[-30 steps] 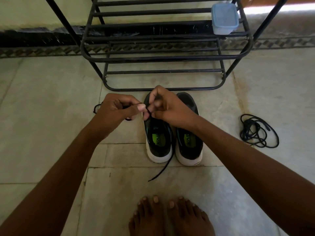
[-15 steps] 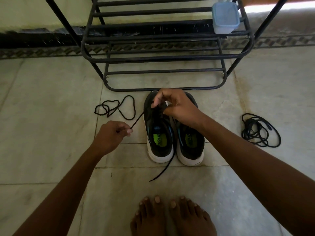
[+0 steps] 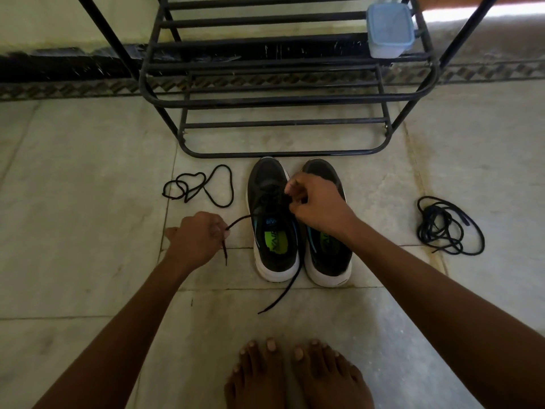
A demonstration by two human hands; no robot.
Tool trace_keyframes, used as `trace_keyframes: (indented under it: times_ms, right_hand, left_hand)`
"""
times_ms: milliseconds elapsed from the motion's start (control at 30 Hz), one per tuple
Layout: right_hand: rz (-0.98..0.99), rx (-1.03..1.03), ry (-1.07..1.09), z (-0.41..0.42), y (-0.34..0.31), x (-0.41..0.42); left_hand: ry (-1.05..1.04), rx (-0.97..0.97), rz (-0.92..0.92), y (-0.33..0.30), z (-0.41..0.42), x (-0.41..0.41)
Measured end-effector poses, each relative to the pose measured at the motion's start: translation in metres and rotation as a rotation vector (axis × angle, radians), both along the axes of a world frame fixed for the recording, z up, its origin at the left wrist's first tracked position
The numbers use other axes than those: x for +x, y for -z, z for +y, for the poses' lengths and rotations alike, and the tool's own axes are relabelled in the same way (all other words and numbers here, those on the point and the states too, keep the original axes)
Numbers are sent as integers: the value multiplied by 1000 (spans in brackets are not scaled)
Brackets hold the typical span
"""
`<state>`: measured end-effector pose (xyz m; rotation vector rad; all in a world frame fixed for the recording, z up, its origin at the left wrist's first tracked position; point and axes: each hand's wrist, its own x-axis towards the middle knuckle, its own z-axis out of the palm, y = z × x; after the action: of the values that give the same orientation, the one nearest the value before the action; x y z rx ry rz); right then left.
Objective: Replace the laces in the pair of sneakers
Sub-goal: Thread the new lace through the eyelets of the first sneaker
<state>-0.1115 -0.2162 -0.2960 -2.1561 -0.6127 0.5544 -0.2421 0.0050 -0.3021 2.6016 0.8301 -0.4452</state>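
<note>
Your left hand (image 3: 196, 237), pinching the lace (image 3: 240, 220), has drawn it away from the left sneaker (image 3: 272, 219); your right hand (image 3: 317, 202) grips its eyelets: threading advances.

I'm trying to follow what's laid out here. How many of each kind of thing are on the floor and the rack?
Sneakers: 2, the left sneaker and the right sneaker
Black laces: 3, the threaded lace, the left loose lace, the right bundled lace
Plastic container: 1
Metal rack: 1
Total: 7
</note>
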Motion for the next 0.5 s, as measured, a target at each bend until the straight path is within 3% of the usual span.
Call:
trace_keyframes:
  times_ms: [100,233,400,433,500]
  right_hand:
    - [-17,-115,-67,-1,3,-1]
    - [-90,-205,-191,6,1,-1]
    - [-55,-243,-212,13,-2,2]
    - [-24,-231,-198,12,-5,3]
    - [71,-160,-138,7,-13,4]
  left_hand:
    - [-12,39,228,15,1,-11]
    - [-30,13,254,17,-3,-18]
    - [166,228,462,0,-6,-16]
    - [226,282,466,-4,-10,-15]
    - [251,299,295,-11,-20,-12]
